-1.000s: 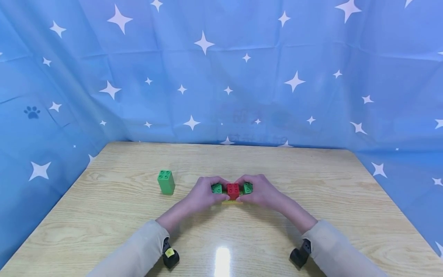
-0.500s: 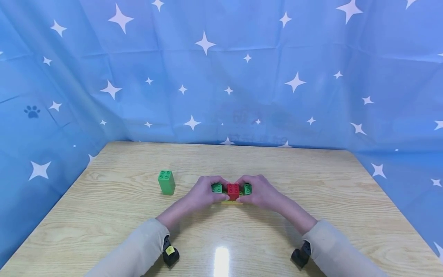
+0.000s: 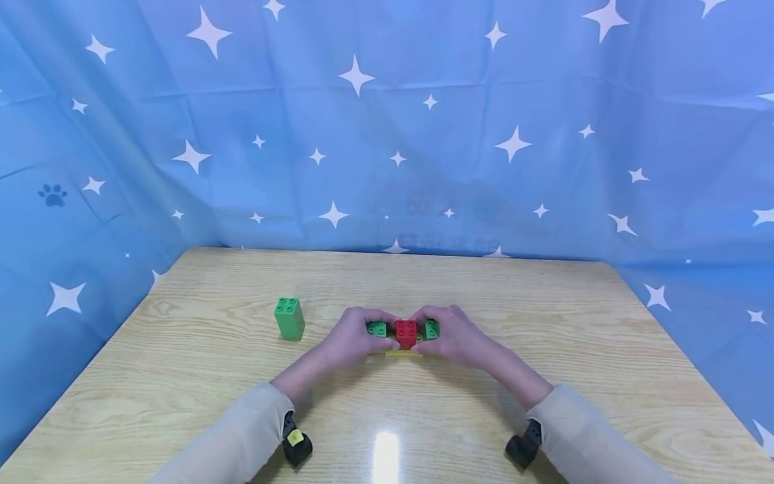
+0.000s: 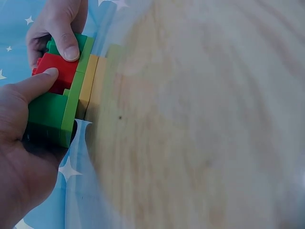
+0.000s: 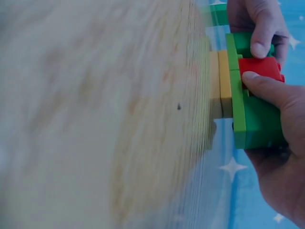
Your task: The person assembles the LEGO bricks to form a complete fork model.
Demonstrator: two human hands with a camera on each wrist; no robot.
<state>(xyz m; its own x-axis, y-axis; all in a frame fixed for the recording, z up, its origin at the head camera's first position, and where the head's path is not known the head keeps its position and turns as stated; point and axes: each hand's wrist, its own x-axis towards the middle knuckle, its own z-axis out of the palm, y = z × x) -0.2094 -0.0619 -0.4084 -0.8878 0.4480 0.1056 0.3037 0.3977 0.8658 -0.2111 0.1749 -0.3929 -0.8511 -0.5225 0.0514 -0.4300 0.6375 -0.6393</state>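
Both hands meet at a small structure of joined toy building blocks in the middle of the table. A red building block (image 3: 406, 333) stands at its centre, between two green blocks (image 3: 377, 329) on a row of light green plates (image 4: 72, 102). Beneath them a yellow block (image 4: 87, 86) touches the tabletop. My left hand (image 3: 353, 337) curls round the left green block, its thumb pressing the red block's front. From the opposite side my right hand (image 3: 455, 337) does likewise, thumb tip on the red block. Index fingers reach behind it; their tips are partly hidden.
A separate tall green block (image 3: 289, 318) stands upright to the left of the hands. The wooden table (image 3: 520, 289) ends at a blue star-patterned curtain (image 3: 423, 148) behind and on both sides. Black wrist cameras (image 3: 296, 447) hang under the sleeves.
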